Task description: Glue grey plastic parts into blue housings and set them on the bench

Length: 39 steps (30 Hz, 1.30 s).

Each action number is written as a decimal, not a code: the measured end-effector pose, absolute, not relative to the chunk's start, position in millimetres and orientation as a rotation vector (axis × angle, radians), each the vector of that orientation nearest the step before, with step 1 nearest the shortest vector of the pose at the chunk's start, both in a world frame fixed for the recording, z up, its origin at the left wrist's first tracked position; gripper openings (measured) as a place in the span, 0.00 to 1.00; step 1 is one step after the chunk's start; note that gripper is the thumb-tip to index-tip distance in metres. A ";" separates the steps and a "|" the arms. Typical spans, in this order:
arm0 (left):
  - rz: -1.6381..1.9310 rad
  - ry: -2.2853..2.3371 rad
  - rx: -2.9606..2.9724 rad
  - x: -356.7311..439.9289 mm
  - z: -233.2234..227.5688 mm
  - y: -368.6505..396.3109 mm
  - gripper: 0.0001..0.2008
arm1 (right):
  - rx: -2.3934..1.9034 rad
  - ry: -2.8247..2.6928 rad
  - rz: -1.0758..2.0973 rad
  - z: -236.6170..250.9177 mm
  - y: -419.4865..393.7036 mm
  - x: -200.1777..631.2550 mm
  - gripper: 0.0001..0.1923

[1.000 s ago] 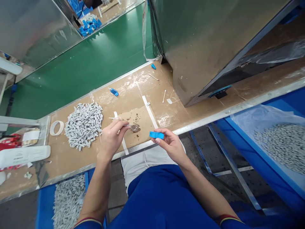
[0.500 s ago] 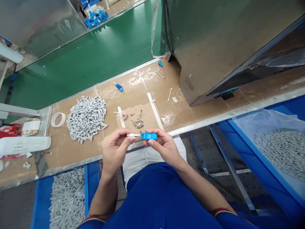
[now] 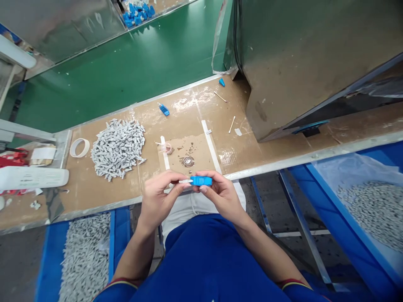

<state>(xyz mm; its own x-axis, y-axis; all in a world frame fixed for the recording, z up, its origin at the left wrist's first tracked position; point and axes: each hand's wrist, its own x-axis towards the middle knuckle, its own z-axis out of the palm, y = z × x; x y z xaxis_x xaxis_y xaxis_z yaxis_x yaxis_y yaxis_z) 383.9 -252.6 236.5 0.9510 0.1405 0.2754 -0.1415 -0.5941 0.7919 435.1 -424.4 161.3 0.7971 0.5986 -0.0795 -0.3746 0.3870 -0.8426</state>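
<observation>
Hands pinch together above the bench [image 3: 103, 197] edge: left hand [image 3: 159, 197] grips a thin white stick [image 3: 184, 181], right hand [image 3: 220, 195] a small blue plastic cap [image 3: 201, 180].

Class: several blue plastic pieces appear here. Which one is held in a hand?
The blue piece pinched in the right hand; the other blue pieces lie loose on the bench.

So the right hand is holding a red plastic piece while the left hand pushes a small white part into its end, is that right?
Not quite. In the head view the plastic piece in the right hand is blue, not red. The rest holds: the left hand holds a small white part at its end.
</observation>
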 end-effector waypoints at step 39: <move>0.476 -0.186 2.019 360.4 204.6 -243.3 0.09 | -1.536 -0.859 0.116 177.5 -432.2 427.0 0.14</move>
